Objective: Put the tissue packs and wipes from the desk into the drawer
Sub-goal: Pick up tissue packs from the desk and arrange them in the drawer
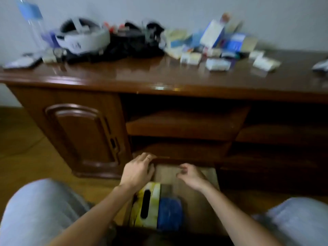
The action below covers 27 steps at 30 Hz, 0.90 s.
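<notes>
Inside, the drawer (209,176) holds a yellow pack (145,206) beside a blue pack (169,213).

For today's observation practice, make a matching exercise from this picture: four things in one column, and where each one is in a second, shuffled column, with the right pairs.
Things
1. yellow tissue box
2. blue pack
3. white headset
4. clear bottle

Places
A. far left of the desk top, upright
B. in the open drawer, left side
C. on the desk top, beside the black clutter
D. in the open drawer, right of the yellow box

Pairs: 1-B, 2-D, 3-C, 4-A
</notes>
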Available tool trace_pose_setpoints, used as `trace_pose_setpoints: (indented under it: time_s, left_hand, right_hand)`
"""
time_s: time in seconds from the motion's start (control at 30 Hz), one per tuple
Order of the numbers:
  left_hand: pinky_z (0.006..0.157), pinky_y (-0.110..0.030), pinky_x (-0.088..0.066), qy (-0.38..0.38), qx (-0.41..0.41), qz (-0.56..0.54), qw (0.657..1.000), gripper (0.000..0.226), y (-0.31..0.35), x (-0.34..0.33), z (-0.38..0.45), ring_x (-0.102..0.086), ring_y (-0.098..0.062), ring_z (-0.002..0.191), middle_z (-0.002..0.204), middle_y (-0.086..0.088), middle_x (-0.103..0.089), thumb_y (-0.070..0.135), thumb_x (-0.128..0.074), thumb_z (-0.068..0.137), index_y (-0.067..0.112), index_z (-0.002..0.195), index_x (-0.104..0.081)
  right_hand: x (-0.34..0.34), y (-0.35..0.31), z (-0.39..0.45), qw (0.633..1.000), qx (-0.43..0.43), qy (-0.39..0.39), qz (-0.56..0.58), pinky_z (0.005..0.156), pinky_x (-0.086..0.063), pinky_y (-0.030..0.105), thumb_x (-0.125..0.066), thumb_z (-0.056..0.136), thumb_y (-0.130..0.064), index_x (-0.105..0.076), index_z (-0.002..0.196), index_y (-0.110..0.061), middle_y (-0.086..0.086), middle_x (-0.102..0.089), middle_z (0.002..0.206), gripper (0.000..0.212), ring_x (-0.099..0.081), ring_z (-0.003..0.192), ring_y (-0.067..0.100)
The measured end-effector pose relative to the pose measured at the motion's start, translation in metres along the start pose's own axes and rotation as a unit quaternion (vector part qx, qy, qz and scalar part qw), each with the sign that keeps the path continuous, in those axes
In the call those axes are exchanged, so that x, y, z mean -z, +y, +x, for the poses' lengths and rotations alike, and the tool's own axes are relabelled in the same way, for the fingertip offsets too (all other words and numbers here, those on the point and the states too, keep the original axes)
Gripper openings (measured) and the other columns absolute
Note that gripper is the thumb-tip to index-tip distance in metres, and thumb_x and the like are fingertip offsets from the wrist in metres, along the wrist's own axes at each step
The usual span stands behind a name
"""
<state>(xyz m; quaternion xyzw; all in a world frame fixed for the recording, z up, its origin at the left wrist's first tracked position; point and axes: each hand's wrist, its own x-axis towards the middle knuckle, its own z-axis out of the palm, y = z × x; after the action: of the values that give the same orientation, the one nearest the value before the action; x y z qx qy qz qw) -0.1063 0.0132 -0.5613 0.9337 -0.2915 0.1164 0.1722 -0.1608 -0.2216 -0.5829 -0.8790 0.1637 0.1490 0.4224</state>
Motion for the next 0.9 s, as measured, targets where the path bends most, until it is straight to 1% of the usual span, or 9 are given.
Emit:
trace_pose_setpoints:
  time_s: [0.13,0.27,0.37,0.43,0.6,0.67,0.73,0.83,0.9]
  left_hand:
    - [0.066,-0.018,-0.049,0.213,-0.092,0.002,0.973,0.022,0.03,0.104,0.081,-0.061,-0.009,0.097,0.107,0.009,-0.067,0.026,-0.051,0.096,0.024,0.114,-0.064]
    - [0.061,-0.031,-0.052,0.258,-0.092,0.018,0.962,0.017,0.056,0.174,0.15,-0.058,-0.014,0.099,0.103,0.008,-0.065,0.026,-0.053,0.093,0.023,0.103,-0.066]
    - [0.069,-0.034,-0.051,0.191,-0.062,0.013,0.98,0.023,0.064,0.188,0.195,-0.056,-0.016,0.105,0.113,0.006,-0.064,0.03,-0.053,0.093,0.025,0.111,-0.067]
    - [0.072,-0.034,-0.05,0.163,-0.05,0.012,0.985,0.025,0.065,0.187,0.224,-0.057,-0.017,0.108,0.116,0.006,-0.063,0.033,-0.051,0.094,0.027,0.114,-0.066]
    - [0.076,-0.038,-0.05,0.145,-0.026,0.011,0.989,0.033,0.063,0.175,0.298,-0.055,-0.023,0.114,0.123,0.0,-0.06,0.032,-0.052,0.092,0.026,0.122,-0.063]
    - [0.084,-0.04,-0.049,0.133,0.001,0.017,0.991,0.039,0.062,0.17,0.335,-0.05,-0.026,0.122,0.133,-0.004,-0.055,0.028,-0.051,0.093,0.022,0.131,-0.058]
    - [0.098,-0.043,-0.043,0.121,0.027,0.04,0.991,0.048,0.061,0.167,0.375,-0.041,-0.029,0.131,0.143,-0.008,-0.048,0.024,-0.049,0.093,0.016,0.14,-0.05]
    - [0.114,-0.047,-0.026,0.091,0.025,0.119,0.988,0.048,0.055,0.159,0.433,-0.024,-0.031,0.144,0.154,-0.009,-0.036,0.027,-0.045,0.097,0.014,0.142,-0.049]
    - [0.119,-0.05,-0.012,0.026,0.022,0.17,0.985,0.046,0.047,0.144,0.464,-0.01,-0.032,0.149,0.16,-0.011,-0.024,0.032,-0.042,0.099,0.016,0.14,-0.052]
  right_hand:
    - [0.116,-0.085,-0.028,0.958,0.172,0.227,-0.037,0.07,-0.056,0.023,-0.062,0.095,-0.04,-0.065,0.102,-0.049,-0.027,-0.068,0.097,0.012,-0.065,0.083,-0.007]
    - [0.202,-0.15,-0.046,0.859,0.275,0.415,-0.118,0.069,-0.049,0.024,-0.06,0.093,-0.034,-0.064,0.102,-0.044,-0.026,-0.063,0.099,0.014,-0.058,0.093,-0.003]
    - [0.239,-0.176,-0.029,0.871,0.22,0.388,-0.204,0.093,-0.047,0.037,-0.059,0.096,-0.037,-0.057,0.13,-0.036,-0.008,-0.058,0.136,0.035,-0.051,0.125,0.017]
    - [0.249,-0.18,-0.013,0.888,0.156,0.334,-0.274,0.101,-0.044,0.041,-0.049,0.1,-0.048,-0.054,0.139,-0.03,-0.002,-0.055,0.143,0.043,-0.048,0.131,0.022]
    - [0.258,-0.181,0.02,0.807,0.188,0.442,-0.344,0.069,-0.047,0.033,-0.042,0.098,-0.052,-0.068,0.096,-0.03,-0.006,-0.073,0.099,0.035,-0.065,0.095,0.018]
    - [0.271,-0.19,0.031,0.803,0.182,0.446,-0.351,0.055,-0.038,0.031,-0.045,0.096,-0.047,-0.064,0.083,-0.029,-0.006,-0.07,0.084,0.028,-0.066,0.081,0.019]
    - [0.281,-0.196,0.044,0.825,0.176,0.411,-0.345,0.052,-0.03,0.031,-0.048,0.095,-0.045,-0.056,0.078,-0.029,-0.008,-0.063,0.077,0.024,-0.064,0.075,0.018]
    - [0.287,-0.196,0.062,0.859,0.195,0.351,-0.318,0.053,-0.032,0.027,-0.054,0.094,-0.044,-0.047,0.079,-0.031,-0.013,-0.052,0.078,0.021,-0.052,0.074,0.011]
    - [0.288,-0.191,0.067,0.826,0.231,0.386,-0.339,0.063,-0.04,0.028,-0.058,0.091,-0.045,-0.046,0.079,-0.033,-0.014,-0.051,0.085,0.02,-0.051,0.083,0.011]
